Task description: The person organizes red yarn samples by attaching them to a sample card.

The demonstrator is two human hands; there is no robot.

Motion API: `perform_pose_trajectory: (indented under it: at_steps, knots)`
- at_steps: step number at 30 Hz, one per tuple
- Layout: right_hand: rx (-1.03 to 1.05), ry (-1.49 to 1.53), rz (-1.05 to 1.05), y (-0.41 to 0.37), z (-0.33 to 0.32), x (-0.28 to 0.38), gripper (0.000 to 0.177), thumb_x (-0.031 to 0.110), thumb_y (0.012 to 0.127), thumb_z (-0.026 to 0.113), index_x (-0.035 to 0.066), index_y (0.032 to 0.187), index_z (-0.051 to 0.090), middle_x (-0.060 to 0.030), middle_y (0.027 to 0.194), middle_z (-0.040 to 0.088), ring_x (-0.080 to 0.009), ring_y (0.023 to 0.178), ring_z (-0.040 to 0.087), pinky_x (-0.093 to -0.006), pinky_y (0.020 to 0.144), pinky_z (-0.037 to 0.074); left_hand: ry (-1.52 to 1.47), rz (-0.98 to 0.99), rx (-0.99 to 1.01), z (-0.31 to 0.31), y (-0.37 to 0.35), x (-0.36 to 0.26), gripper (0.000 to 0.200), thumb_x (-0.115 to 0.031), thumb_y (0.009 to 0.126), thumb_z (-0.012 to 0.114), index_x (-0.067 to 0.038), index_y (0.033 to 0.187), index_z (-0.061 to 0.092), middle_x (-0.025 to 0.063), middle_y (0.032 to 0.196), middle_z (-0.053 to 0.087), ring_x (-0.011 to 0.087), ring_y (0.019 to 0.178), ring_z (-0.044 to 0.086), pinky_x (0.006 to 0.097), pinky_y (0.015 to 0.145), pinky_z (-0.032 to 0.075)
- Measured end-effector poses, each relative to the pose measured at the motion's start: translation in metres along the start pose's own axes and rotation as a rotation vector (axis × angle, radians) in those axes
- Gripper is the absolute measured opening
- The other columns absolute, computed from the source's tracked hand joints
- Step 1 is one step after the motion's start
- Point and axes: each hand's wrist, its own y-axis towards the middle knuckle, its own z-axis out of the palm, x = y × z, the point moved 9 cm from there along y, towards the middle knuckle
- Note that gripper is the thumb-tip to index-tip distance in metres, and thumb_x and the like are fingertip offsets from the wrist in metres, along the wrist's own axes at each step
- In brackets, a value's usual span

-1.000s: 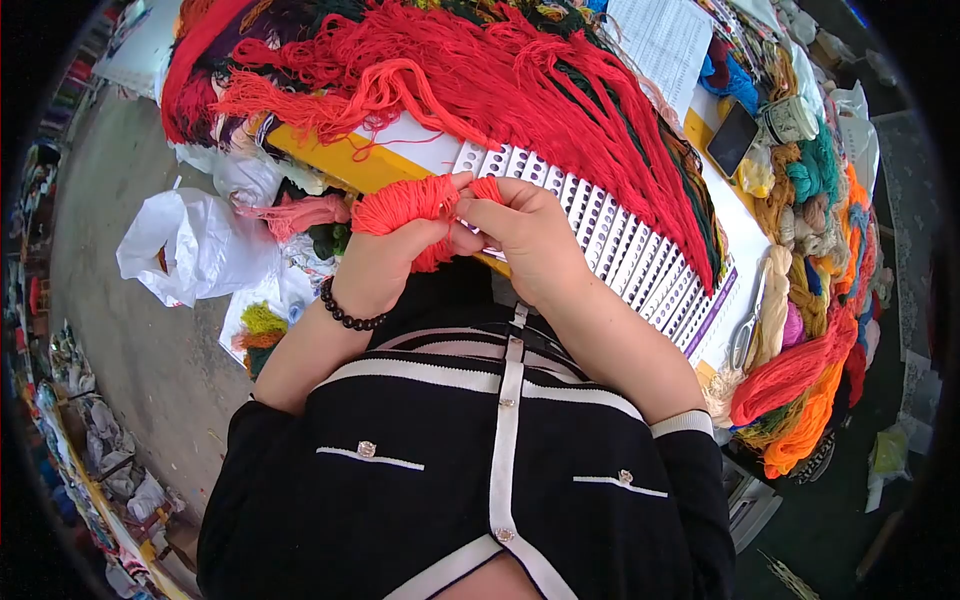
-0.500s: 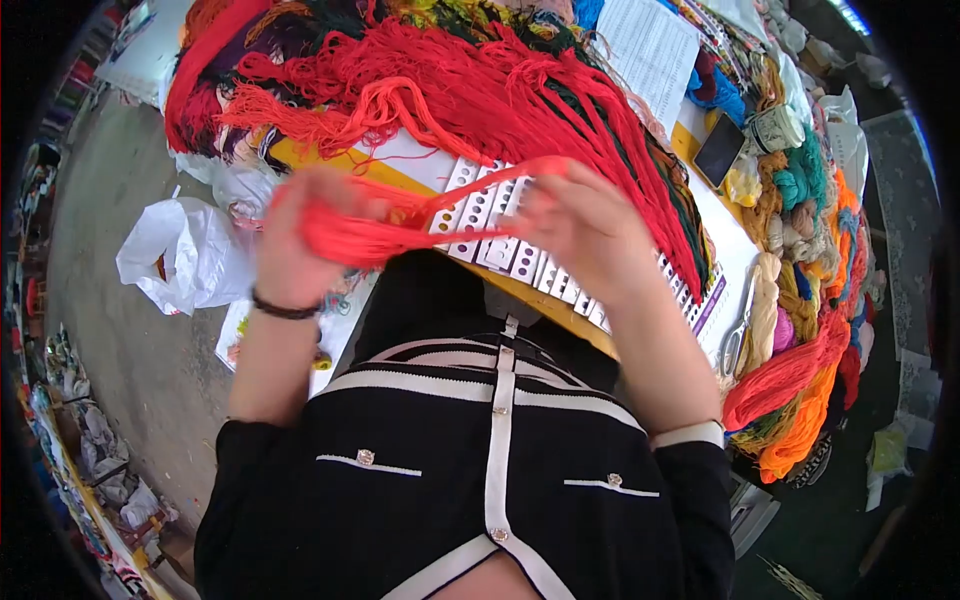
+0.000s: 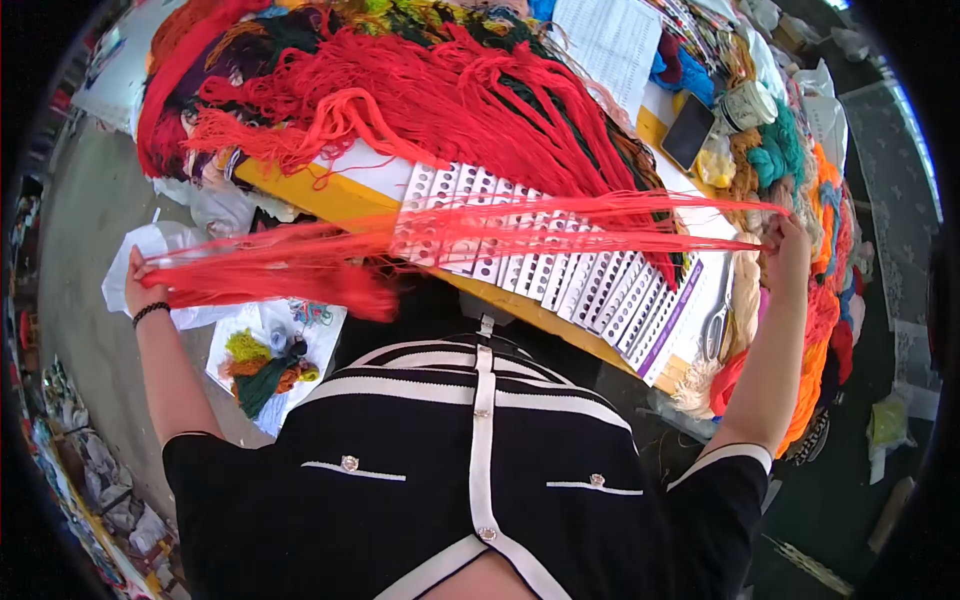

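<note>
A loose bundle of bright red thread (image 3: 345, 285) stretches across my front in the head view. At the far left my left hand (image 3: 148, 288) is closed on one end. My right hand (image 3: 788, 248) grips the other end at the right, fingers wrapped round it. Two thin strands run up to the right hand, while a thicker part droops near the left and middle. Beneath the strands lie white cards with rows of holes (image 3: 530, 282), on the table's near edge. A large heap of red yarn (image 3: 430, 100) covers the table behind them.
A phone (image 3: 688, 132), a printed sheet (image 3: 608, 50) and scissors (image 3: 717, 325) lie on the table's right part. Multicoloured skeins (image 3: 775, 150) pile along the right side. At lower left, small yarn tufts (image 3: 265, 372) rest on a white surface near a white plastic bag (image 3: 122, 275).
My hands have moved far apart, left hand to the left and right hand to the right, pulling the gathered thread out into long strands. The view has shifted slightly.
</note>
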Motion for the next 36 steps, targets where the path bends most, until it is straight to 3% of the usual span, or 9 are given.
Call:
perform_pose_trajectory:
  at_steps: [8,12,14,18,26,29,31,33,36]
  knots:
    - [-0.343,-0.473,-0.252,0.051,-0.124,0.045,0.014,0.006,0.079,0.048,0.004,0.085,0.061,-0.0021,0.06,0.051,-0.0117,0.05,0.046,-0.0233,0.046,0.038,0.216,0.224,-0.351,-0.128,0.061,-0.075,0.024,-0.022,0.089,0.058,-0.008,0.069,0.058,-0.006,0.052,0.045,0.0026,0.048,0.042,0.0389,0.068,0.048]
    - [0.051,-0.575,-0.323,-0.018,0.043,0.031,0.025,0.011,0.079,0.053,0.003,0.101,0.06,-0.0027,0.074,0.057,-0.0114,0.055,0.05,-0.0258,0.047,0.038,0.125,-0.148,0.035,-0.034,-0.024,0.043,0.015,-0.017,0.089,0.054,-0.006,0.098,0.059,-0.006,0.055,0.044,0.0008,0.048,0.041,0.0215,0.057,0.044]
    - [0.333,-0.618,0.11,-0.118,0.167,0.004,0.026,0.007,0.077,0.056,0.002,0.103,0.058,-0.0051,0.088,0.059,-0.0126,0.074,0.058,-0.0228,0.061,0.045,-0.077,-0.445,0.314,0.051,-0.112,0.136,0.041,-0.012,0.089,0.05,-0.006,0.13,0.043,-0.0063,0.066,0.05,-0.0004,0.045,0.037,0.0098,0.047,0.033]
    - [0.987,-0.619,-0.507,-0.249,0.319,-0.04,0.016,0.004,0.079,0.057,0.003,0.094,0.061,-0.0088,0.08,0.062,-0.0181,0.074,0.061,-0.0319,0.066,0.048,0.352,-0.819,0.801,0.156,-0.249,0.266,0.039,-0.023,0.093,0.046,-0.003,0.127,0.046,0.0057,0.107,0.061,0.0042,0.056,0.041,0.0175,0.055,0.035]
    - [1.007,-0.41,-0.403,-0.262,0.328,-0.012,0.019,0.008,0.078,0.069,-0.002,0.093,0.062,-0.0108,0.077,0.064,-0.014,0.067,0.06,-0.0266,0.064,0.048,1.022,-0.717,1.035,0.212,-0.333,0.323,0.027,-0.031,0.093,0.049,-0.006,0.087,0.057,-0.0017,0.058,0.048,0.0055,0.048,0.042,0.0187,0.043,0.029]
    - [1.084,-0.532,-0.385,-0.265,0.33,-0.019,0.018,0.008,0.08,0.067,-0.002,0.094,0.062,-0.0088,0.082,0.064,-0.0128,0.074,0.06,-0.023,0.067,0.047,1.138,-0.194,1.354,0.237,-0.336,0.314,0.017,-0.022,0.09,0.054,-0.005,0.086,0.058,0.001,0.059,0.05,0.0095,0.05,0.047,0.0219,0.046,0.034]
    - [1.115,-0.28,-0.205,-0.262,0.329,-0.038,0.017,0.01,0.082,0.066,0.0,0.095,0.062,-0.0077,0.085,0.064,-0.0147,0.078,0.061,-0.0266,0.075,0.046,1.071,0.712,1.496,0.263,-0.361,0.279,0.011,-0.014,0.088,0.056,-0.005,0.084,0.059,0.0045,0.062,0.053,0.015,0.055,0.052,0.0265,0.052,0.04]
    - [1.131,-0.03,-0.029,-0.261,0.327,-0.044,0.016,0.012,0.084,0.064,0.003,0.097,0.061,-0.0066,0.087,0.064,-0.0166,0.083,0.061,-0.0302,0.083,0.046,1.057,0.744,1.405,0.258,-0.36,0.276,0.014,-0.014,0.088,0.054,-0.003,0.081,0.059,0.0082,0.067,0.056,0.0195,0.064,0.056,0.0307,0.061,0.044]
    - [1.188,0.716,0.276,-0.248,0.314,-0.026,0.016,0.023,0.087,0.058,0.011,0.096,0.056,-0.0047,0.084,0.061,-0.0215,0.086,0.06,-0.0513,0.104,0.028,1.185,0.167,1.433,0.238,-0.336,0.308,0.013,-0.014,0.088,0.055,-0.002,0.089,0.061,0.007,0.074,0.06,0.0161,0.065,0.055,0.0295,0.062,0.044]
